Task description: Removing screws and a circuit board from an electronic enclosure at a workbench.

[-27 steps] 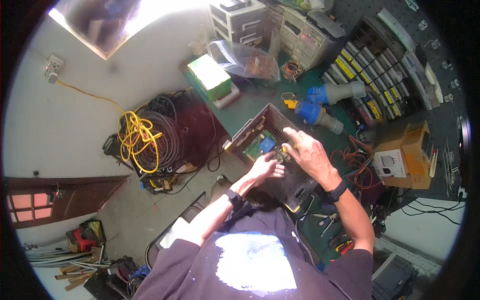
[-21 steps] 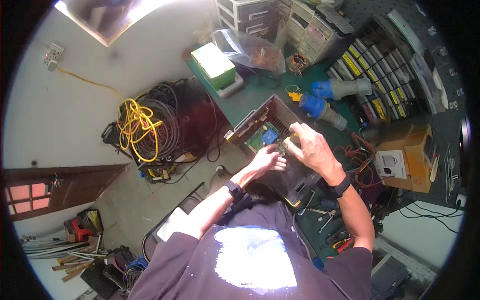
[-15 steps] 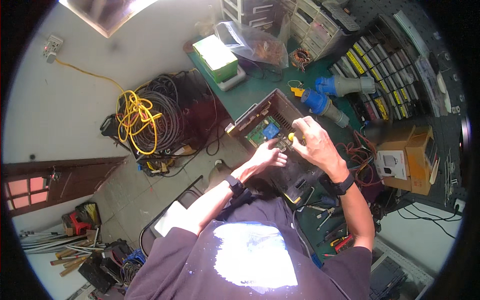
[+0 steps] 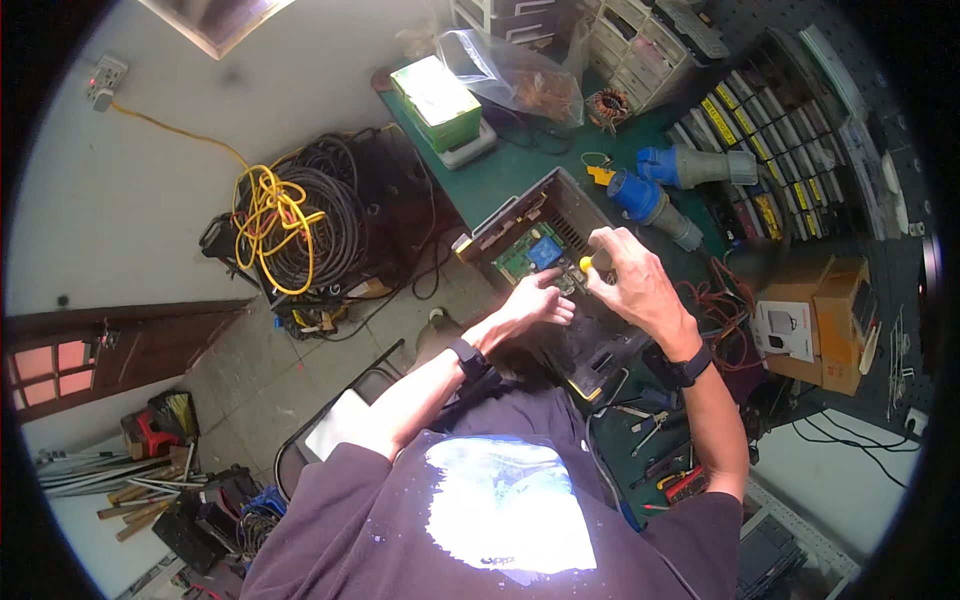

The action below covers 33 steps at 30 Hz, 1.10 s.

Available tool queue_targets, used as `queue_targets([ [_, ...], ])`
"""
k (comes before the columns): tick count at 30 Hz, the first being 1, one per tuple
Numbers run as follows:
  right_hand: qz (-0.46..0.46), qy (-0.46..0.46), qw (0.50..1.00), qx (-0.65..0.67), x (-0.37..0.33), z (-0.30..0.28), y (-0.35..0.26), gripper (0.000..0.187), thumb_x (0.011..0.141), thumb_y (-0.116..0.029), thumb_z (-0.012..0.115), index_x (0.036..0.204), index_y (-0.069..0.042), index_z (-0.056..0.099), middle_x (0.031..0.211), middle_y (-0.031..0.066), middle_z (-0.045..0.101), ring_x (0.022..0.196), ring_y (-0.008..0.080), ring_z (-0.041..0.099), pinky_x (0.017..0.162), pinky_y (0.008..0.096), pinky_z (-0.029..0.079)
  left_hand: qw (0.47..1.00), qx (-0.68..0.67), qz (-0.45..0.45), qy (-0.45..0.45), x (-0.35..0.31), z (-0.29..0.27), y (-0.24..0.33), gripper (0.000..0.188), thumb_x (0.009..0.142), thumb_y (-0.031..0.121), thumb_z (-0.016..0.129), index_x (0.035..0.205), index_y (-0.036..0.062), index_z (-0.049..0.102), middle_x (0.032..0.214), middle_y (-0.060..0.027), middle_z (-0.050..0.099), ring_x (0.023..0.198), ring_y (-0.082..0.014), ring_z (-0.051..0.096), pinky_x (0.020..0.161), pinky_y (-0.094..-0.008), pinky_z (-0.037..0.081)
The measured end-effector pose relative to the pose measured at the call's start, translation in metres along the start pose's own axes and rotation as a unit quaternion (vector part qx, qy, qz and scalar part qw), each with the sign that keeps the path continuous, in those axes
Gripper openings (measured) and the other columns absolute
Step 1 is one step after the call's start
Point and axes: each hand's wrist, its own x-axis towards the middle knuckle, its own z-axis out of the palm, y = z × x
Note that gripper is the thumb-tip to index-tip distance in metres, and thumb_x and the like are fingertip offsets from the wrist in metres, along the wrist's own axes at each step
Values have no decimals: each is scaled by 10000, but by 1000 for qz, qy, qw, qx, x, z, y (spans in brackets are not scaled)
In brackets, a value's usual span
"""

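An open dark housing point(image 4: 482, 243) stands tilted on the green bench in front of me. Inside it sits a green circuit board point(image 4: 517, 262) carrying a blue block-shaped component point(image 4: 544, 252). My left hand point(image 4: 535, 303) reaches over the near side of the board, its index finger stretched to the parts just below the blue component and the other fingers loosely bent. My right hand point(image 4: 640, 285) is closed around what looks like a screwdriver point(image 4: 587, 264) with a yellow-and-black handle, held over the board's right side. The fingers hide the tool's tip.
Two blue-and-grey industrial plugs point(image 4: 655, 208) lie beyond the housing. A green box point(image 4: 437, 108) and a copper-wound ring coil point(image 4: 608, 108) sit farther back. Cardboard boxes point(image 4: 830, 325) stand at the right; hand tools point(image 4: 650, 430) lie near my right arm. A coiled black cable point(image 4: 325, 220) is at left.
The view has shifted slightly. Both hands stay at the board, with the right hand's grip on the yellow-and-black tool turned a little, showing more of its dark part.
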Motion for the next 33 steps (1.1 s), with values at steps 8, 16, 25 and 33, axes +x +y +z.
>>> queue_targets([
  [8,79,25,996,16,-10,6,10,178,920,-75,710,1055,-30,604,959,195,663,881,409,674,762,469,547,1000,-13,2,5,-2,0,-1,594,1074,52,376,1649,65,229,1025,-195,720,863,-274,741,835,-404,656],
  [16,76,27,996,30,-14,2,7,178,907,-52,713,1046,-28,604,965,187,665,898,404,675,759,463,543,998,-59,8,25,-4,4,2,558,1070,51,419,1610,2,288,1072,-185,704,905,-265,733,863,-391,647],
  [25,132,42,986,88,-17,-22,-9,143,920,-39,704,1029,-12,615,920,173,677,825,319,708,737,399,543,994,-54,69,70,-31,7,20,397,1105,167,523,1401,-96,515,1166,-221,695,1054,-285,726,947,-377,630],
  [33,166,60,980,96,-24,-35,-19,137,935,-55,711,1023,2,623,908,162,710,810,264,732,721,367,546,996,-60,63,16,-38,4,26,386,1069,187,616,1330,-91,558,1229,-207,688,1143,-287,704,1007,-369,603],
])
